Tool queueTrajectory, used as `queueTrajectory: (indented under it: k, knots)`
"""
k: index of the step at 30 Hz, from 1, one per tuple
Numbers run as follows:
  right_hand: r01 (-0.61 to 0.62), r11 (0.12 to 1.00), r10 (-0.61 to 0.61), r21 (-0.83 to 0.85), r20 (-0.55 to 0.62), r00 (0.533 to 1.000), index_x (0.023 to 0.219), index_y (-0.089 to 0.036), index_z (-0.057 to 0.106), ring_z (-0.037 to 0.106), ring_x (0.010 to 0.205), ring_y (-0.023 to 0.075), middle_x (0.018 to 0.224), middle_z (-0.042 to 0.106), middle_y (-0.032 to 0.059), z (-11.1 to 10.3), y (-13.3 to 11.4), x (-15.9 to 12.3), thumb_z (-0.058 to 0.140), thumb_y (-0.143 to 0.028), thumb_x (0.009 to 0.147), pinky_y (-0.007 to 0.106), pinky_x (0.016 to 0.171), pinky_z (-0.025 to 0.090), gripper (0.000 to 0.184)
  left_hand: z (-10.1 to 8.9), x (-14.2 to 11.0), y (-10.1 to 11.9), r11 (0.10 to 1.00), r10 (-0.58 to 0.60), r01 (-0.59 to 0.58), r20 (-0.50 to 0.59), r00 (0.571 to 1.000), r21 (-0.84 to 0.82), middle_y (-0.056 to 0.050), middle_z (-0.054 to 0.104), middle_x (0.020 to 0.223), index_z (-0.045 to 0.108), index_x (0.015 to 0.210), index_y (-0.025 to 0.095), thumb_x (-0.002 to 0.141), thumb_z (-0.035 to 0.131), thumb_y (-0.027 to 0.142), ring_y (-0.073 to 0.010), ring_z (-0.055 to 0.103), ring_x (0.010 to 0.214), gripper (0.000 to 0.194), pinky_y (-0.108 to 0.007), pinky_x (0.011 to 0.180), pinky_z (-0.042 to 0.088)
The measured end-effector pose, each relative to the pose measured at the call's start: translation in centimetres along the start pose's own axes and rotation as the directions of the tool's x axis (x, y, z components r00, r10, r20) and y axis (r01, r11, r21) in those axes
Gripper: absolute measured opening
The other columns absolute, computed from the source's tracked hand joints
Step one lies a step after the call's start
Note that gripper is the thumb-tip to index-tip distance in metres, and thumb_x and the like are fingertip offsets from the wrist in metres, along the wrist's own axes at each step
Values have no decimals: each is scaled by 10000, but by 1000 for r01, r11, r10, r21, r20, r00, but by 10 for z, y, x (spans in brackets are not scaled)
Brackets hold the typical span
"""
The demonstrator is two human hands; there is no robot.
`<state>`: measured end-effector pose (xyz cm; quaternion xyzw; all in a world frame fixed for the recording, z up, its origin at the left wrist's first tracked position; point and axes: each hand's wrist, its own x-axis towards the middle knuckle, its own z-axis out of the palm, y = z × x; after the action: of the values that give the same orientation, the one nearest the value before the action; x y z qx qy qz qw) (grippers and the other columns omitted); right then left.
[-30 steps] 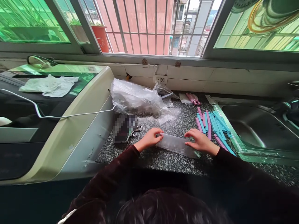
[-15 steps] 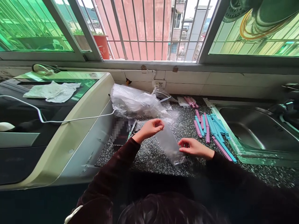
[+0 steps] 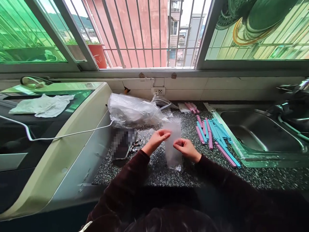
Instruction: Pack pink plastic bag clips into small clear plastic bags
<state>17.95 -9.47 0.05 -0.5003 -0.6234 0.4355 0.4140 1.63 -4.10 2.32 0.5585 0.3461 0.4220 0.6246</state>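
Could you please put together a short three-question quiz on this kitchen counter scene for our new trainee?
1. True or false: the small clear plastic bag is held upright between the left hand and the right hand.
2. Which colours are the plastic sticks lying on the speckled counter? A) blue and pink B) yellow and green C) black and white
3. Fill in: right of the sticks lies the steel ____.

Key: 1 true; 2 A; 3 sink.
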Motion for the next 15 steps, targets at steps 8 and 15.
queueTrajectory:
  k: [8,15]
  knots:
    - [-48,961,15,-274,-121,993,816,-172,612,529,602,126,692,619,12,-30,2,-26,585,-375,730,263,583,429,222,-2,-8,-23,992,-114,111,-55,992,-61,-37,650,633,654,651,116,560,728,490,-109,544,545,392,-243,585,438]
    - [-305,699,43,-647,-388,921,792,-179,640,596,668,162,762,680,45,-131,-4,-34,523,-338,773,278,646,433,199,-13,-12,-21,985,-161,159,-19,987,-70,-61,683,677,628,656,116,573,725,482,-118,569,520,388,-260,579,469]
